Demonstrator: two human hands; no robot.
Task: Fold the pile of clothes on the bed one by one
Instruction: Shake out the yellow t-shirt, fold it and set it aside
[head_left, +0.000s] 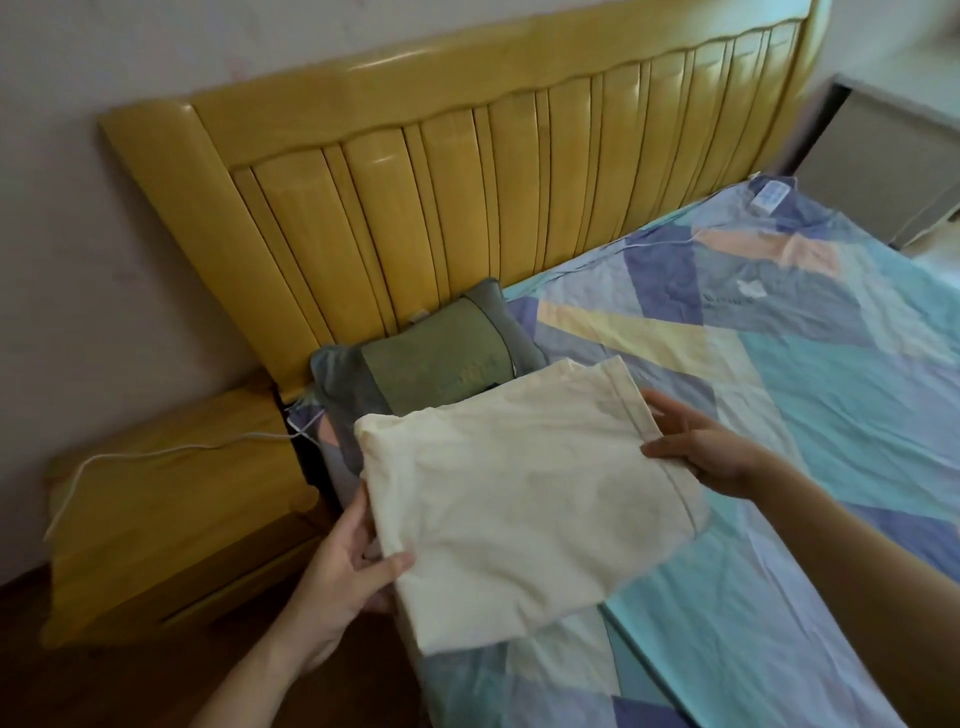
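A yellow wooden headboard (467, 171) fills the upper frame. A green pillow (431, 364) leans against it at centre. At left stands a nightstand (171, 519) with a white cable (156, 457).

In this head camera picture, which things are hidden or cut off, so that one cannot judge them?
- Pile of clothes: none shows in the head view; the frame edges cut the bed.
- Left hand fingers: under the folded cream cloth, so the grip is only partly seen.
- Garment type: the folds hide it.
- Grey-green pillow: near part covered by the cloth.
- White cable: its end runs behind the mattress.
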